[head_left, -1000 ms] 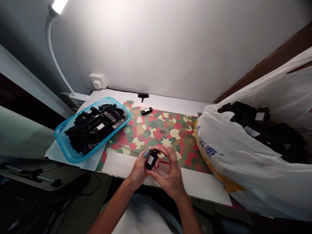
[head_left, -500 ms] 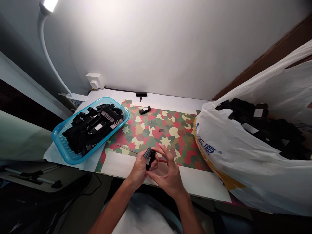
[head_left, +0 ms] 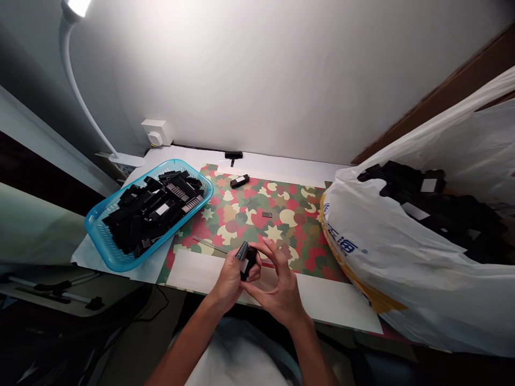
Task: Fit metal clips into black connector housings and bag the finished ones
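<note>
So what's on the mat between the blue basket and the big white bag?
In the head view, between the blue basket and the white bag lie a small black part and a tiny dark chip on the patterned mat.

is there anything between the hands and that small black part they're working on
Nothing visible. The left hand and right hand both already grip the black part directly, just above the mat's near edge. A metal cap sits on a left fingertip, touching the part.
</note>
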The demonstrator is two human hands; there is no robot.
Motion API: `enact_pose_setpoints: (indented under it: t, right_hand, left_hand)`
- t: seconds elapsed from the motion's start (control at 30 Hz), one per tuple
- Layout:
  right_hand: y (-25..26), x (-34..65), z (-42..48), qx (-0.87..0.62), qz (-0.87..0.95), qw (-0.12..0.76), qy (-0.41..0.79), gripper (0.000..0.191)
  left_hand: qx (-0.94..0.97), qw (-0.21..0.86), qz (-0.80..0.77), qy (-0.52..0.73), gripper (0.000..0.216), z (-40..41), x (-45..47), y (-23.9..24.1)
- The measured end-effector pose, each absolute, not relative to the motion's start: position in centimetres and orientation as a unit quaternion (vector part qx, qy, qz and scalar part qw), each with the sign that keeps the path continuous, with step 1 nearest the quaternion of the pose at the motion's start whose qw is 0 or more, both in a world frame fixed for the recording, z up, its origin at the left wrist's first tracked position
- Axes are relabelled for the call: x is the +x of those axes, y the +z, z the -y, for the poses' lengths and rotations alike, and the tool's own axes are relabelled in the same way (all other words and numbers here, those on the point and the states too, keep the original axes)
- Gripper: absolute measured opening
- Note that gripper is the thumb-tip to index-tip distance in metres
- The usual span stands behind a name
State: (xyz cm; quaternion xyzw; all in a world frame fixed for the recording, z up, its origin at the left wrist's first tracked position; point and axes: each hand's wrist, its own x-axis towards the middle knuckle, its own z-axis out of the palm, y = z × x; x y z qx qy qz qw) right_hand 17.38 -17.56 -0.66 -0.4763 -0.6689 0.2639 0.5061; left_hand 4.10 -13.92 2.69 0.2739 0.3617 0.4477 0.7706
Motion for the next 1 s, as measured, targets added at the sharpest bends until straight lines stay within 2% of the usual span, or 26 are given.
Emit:
enact_pose_setpoints:
  t: [0.4, 0.77, 1.0]
  right_hand:
    - [-0.56, 17.42, 17.61, -0.482, 0.664, 0.508, 0.262, 0.093]
    - [-0.48, 17.26, 17.53, -0.475, 0.665, 0.525, 0.238, 0.091]
    - [-0.02, 17.05, 17.49, -0.483, 0.665, 0.528, 0.215, 0.092]
  left_hand:
    - [0.274, 0.766, -0.367, 0.452, 0.054, 13.84, 4.26, 2.80]
    - [0.299, 0.767, -0.379, 0.423, 0.071, 13.95, 4.12, 3.13]
    - [0.303, 0.779, -0.378, 0.399, 0.069, 13.80, 4.07, 3.10]
